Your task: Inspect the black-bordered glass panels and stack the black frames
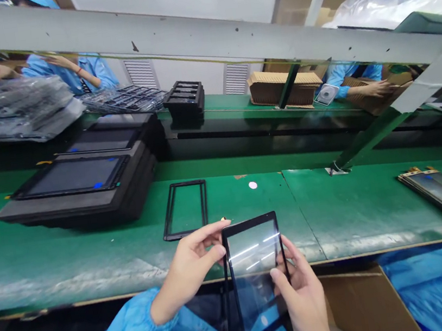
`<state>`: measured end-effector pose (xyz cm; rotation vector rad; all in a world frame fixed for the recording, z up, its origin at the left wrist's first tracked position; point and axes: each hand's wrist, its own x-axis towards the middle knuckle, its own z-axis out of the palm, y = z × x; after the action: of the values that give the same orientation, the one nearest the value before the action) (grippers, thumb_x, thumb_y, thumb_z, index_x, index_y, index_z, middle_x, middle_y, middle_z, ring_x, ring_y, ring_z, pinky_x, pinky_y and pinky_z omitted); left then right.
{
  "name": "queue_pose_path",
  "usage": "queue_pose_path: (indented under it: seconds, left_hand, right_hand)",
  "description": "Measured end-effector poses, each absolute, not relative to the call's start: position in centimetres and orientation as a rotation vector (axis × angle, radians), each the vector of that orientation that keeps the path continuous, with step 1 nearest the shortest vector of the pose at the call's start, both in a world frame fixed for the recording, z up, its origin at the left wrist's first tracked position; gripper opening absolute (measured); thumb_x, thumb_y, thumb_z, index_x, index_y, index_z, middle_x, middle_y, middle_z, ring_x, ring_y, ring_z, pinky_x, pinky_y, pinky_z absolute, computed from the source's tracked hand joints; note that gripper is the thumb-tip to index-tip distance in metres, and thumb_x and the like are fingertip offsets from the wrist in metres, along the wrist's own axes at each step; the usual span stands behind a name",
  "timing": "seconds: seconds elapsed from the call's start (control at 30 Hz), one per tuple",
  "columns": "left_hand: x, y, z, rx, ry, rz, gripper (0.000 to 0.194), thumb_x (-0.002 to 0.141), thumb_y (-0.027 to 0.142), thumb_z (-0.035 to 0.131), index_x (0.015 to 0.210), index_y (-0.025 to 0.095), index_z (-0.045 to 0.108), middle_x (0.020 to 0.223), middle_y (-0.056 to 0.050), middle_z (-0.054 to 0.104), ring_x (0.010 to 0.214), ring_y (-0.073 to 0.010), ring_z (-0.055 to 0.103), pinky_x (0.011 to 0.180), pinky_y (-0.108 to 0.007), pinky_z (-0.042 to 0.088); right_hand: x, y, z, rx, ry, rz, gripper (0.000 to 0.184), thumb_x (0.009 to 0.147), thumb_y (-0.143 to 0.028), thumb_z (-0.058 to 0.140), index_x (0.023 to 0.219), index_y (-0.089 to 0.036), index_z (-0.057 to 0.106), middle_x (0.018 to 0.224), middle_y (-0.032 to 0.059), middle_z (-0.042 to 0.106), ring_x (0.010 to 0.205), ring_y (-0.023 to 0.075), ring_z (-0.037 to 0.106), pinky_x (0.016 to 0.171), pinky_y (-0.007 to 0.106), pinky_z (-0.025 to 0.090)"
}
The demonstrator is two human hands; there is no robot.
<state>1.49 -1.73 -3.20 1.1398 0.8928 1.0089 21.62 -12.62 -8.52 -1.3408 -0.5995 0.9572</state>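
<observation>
Just past the bench's front edge, a black-bordered tablet touch panel (252, 287) is held tilted, its clear glass reflecting the ceiling lights. My left hand (196, 259) grips its upper left edge between thumb and fingers. On the right side, my right hand (302, 291) has its thumb on the front and its fingers around the edge. A thin dark edge shows along the panel's left side; whether it is a separate frame I cannot tell. Beyond my left hand, an empty black tablet frame (165, 217) lies flat on the green bench (263, 203).
Black foam trays (134, 191) bearing dark panels are stacked at left. Several panels (438, 192) lie at right, near a slanted post (373, 136). Bagged parts (11, 110), a black bin (185, 102) and a cardboard box (284, 88) stand behind. Co-workers' hands (377, 89) show across the bench.
</observation>
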Motion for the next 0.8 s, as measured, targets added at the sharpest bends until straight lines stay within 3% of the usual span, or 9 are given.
queue_pose_path:
  seconds: [0.3, 0.57, 0.8]
  left_hand:
    - [1.6, -2.0, -4.4, 0.972, 0.876, 0.973, 0.049, 0.078, 0.035, 0.094, 0.125, 0.025, 0.083, 0.086, -0.005, 0.075, 0.074, -0.0156, 0.070, 0.062, -0.021, 0.061]
    - [1.7, -1.9, -4.8, 0.923, 0.910, 0.940, 0.057, 0.078, 0.037, 0.093, 0.131, 0.022, 0.079, 0.096, -0.009, 0.080, 0.085, -0.0215, 0.077, 0.060, -0.021, 0.062]
    - [2.1, -1.9, -4.7, 0.922, 0.924, 0.950, 0.058, 0.078, 0.038, 0.093, 0.132, 0.020, 0.078, 0.098, -0.011, 0.083, 0.089, -0.0247, 0.081, 0.059, -0.022, 0.064]
  right_hand:
    - [22.1, -12.8, -9.6, -1.373, -0.634, 1.001, 0.073, 0.086, -0.046, 0.087, 0.151, -0.025, 0.060, 0.095, 0.0033, 0.071, 0.071, 0.0166, 0.066, 0.051, 0.022, 0.054]
    - [21.5, -12.6, -8.8, -1.434, -0.613, 0.959, 0.080, 0.083, -0.049, 0.088, 0.153, -0.026, 0.059, 0.094, 0.0023, 0.067, 0.072, 0.0169, 0.063, 0.051, 0.023, 0.053]
    - [21.5, -12.9, -9.9, -1.507, -0.706, 0.910, 0.074, 0.091, -0.048, 0.080, 0.157, -0.025, 0.055, 0.102, 0.0053, 0.067, 0.077, 0.0182, 0.064, 0.058, 0.026, 0.055]
